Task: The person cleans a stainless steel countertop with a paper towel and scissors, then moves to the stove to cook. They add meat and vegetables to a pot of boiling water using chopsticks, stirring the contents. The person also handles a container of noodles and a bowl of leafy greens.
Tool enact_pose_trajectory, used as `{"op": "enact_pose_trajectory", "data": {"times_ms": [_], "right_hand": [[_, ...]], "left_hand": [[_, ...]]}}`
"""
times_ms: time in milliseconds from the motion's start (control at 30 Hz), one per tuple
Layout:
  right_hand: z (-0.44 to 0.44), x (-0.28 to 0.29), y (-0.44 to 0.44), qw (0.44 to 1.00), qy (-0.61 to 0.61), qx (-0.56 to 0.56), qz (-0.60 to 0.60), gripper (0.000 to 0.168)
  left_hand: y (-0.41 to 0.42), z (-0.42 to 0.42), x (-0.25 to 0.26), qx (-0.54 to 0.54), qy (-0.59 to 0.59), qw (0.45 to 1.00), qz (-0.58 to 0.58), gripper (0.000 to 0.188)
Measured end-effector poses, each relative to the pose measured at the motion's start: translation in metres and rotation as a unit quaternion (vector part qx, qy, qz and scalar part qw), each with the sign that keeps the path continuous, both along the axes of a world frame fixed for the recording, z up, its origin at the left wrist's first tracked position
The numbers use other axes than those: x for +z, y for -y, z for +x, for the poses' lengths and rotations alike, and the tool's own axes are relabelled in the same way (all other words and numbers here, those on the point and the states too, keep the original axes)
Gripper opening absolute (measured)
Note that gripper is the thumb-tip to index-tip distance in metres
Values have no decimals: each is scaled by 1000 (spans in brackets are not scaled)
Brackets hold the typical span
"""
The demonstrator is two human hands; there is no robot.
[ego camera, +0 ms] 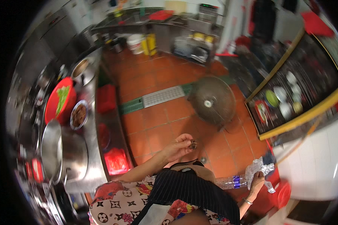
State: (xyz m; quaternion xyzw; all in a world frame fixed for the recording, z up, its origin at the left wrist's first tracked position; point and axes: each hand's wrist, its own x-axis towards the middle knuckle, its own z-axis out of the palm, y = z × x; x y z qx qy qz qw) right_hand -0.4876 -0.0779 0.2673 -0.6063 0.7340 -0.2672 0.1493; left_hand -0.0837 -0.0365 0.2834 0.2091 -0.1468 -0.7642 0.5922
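Small dark brown pieces (pixel 193 144) are pinched between the thumb and fingers of my left hand (pixel 180 146), held out over the tiled floor. What they are cannot be told. My right hand (pixel 257 181), with a bracelet at its wrist, grips a crumpled clear plastic bag (pixel 255 168) at the lower right. Right beside that bag lies a clear plastic bottle (pixel 231 182) with a blue label. A dark striped apron (pixel 194 188) covers my front.
A large round grey fan (pixel 212 101) stands ahead. Along the left runs a steel counter (pixel 94 152) with a big pot (pixel 74 154), a red basin (pixel 51 105) of greens and a bowl of brown food (pixel 79 115). A yellow-edged rack (pixel 307 118) with dishes stands right.
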Motion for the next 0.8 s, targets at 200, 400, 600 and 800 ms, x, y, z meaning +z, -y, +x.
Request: {"op": "enact_pose_trajectory", "data": {"times_ms": [200,400,600,800], "right_hand": [[117,-13,169,966,-51,249,-53,20],[253,8,278,910,-3,415,-2,21],[393,25,343,852,-44,521,41,26],[553,6,373,722,-18,687,77,23]], "left_hand": [[-10,60,6,221,13,975,28,14],[33,97,9,326,-12,945,31,13],[72,138,27,408,-11,912,40,12],[59,189,14,564,-34,822,76,12]]}}
